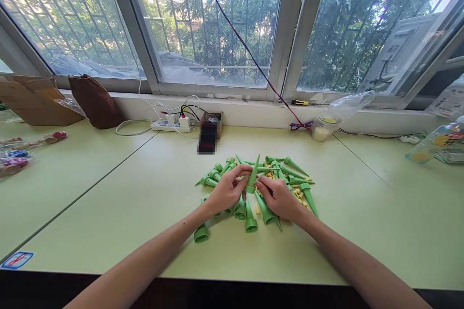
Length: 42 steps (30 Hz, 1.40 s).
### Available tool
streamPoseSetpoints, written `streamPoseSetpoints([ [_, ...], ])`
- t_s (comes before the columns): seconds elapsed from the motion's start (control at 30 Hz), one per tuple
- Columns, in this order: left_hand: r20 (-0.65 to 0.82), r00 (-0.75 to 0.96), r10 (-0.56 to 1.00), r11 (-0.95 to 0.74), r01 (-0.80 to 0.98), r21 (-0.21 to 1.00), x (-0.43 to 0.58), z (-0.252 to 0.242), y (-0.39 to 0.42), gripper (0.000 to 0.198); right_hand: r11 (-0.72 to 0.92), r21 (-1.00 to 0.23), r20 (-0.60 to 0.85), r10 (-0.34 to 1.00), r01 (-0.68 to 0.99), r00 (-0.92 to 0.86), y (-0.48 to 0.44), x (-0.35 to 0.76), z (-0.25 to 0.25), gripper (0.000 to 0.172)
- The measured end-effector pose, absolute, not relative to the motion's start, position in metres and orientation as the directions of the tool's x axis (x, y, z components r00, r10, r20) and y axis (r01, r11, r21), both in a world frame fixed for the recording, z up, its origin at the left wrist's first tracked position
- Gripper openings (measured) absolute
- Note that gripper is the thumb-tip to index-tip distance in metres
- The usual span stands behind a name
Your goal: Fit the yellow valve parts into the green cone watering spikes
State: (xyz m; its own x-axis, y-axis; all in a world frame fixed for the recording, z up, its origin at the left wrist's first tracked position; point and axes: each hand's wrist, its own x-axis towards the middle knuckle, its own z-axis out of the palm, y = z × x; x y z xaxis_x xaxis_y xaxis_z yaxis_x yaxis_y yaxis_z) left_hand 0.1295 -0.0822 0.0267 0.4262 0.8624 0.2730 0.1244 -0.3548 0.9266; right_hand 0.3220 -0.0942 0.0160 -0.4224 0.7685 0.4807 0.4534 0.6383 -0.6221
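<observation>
A green plastic watering spike (253,176) stands point-up between my hands, above a heap of similar spikes. My left hand (227,189) has its thumb and fingers closed on the spike's left side. Close to its lower right side, my right hand (278,196) is closed in a pinch; whatever lies between those fingertips is too small and hidden to make out. Loose green spikes (251,222) with round, open caps lie below and around both hands. Small yellow plastic pieces (297,193) are scattered among them, mostly to the right.
On the pale green table (119,217), a power strip (170,125) and a small box (217,123) sit along the window sill. A brown bag (94,101) and a cardboard box (36,101) are at back left. A bagged jar (322,129) stands back right.
</observation>
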Motion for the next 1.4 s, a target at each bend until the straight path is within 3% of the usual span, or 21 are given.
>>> streamPoseSetpoints([
  [1.4, 0.257, 0.430, 0.866, -0.335, 0.117, 0.935, 0.1296, 0.0235, -0.0811, 0.025, 0.639, -0.599, 0.471, 0.768, 0.482, -0.433, -0.0945, 0.3225, 0.0123, 0.035],
])
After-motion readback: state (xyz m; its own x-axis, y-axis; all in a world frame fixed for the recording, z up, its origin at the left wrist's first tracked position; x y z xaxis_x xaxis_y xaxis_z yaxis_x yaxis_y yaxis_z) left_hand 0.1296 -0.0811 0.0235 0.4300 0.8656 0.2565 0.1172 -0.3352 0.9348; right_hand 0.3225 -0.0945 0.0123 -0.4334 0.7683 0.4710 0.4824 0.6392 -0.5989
